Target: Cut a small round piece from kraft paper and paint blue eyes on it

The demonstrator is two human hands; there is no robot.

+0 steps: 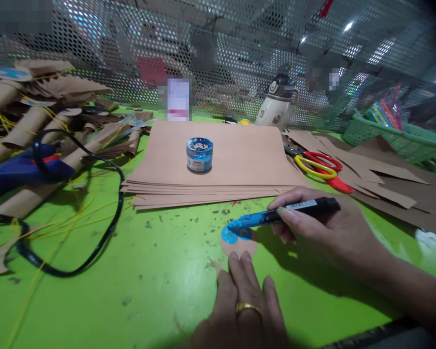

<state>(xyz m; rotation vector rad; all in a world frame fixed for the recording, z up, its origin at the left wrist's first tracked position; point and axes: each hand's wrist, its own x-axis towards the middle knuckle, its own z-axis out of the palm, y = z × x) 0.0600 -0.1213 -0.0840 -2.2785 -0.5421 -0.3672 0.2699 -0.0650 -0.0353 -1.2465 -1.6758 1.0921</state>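
My right hand (312, 218) grips a black marker pen (305, 207), its front part coated in blue paint. The painted tip touches a small round piece of brown paper (240, 249) lying on the green table. Two blue patches cover the upper part of that disc. My left hand (247, 300), with a gold ring on one finger, lies with its fingers stretched out, their tips on the disc's lower edge. Beyond the hands, an open jar of blue paint (199, 162) stands on a stack of brown paper sheets (160, 160).
Rolled and folded brown paper pieces (25, 123) with yellow strings pile up at left, beside a blue glue gun (22, 169) and its black cord (119, 208). To the right are scissors (318, 165), cut paper and a green basket (396, 133). A white bottle (274, 109) stands behind.
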